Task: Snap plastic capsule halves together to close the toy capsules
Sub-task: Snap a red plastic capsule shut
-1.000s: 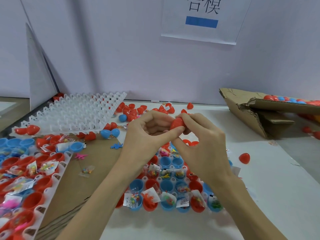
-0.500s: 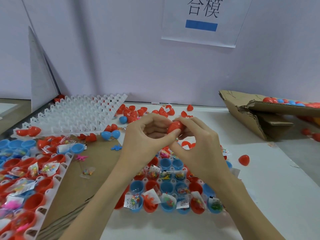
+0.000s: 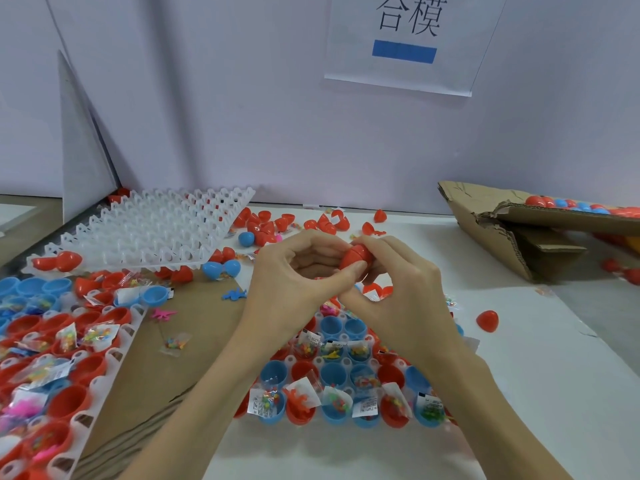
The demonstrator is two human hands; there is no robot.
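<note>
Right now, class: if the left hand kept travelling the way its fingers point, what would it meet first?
The red capsule it already pinches; just beyond that, the right hand gripping the same capsule. Depth between the fingers is unclear.

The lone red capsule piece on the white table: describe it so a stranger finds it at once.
Start at the torn cardboard box on the right, then drop toward the near edge of the white table. The lone red capsule piece lies there, right of the right hand, with nothing touching it, unlike the heaped halves by the wall.
</note>
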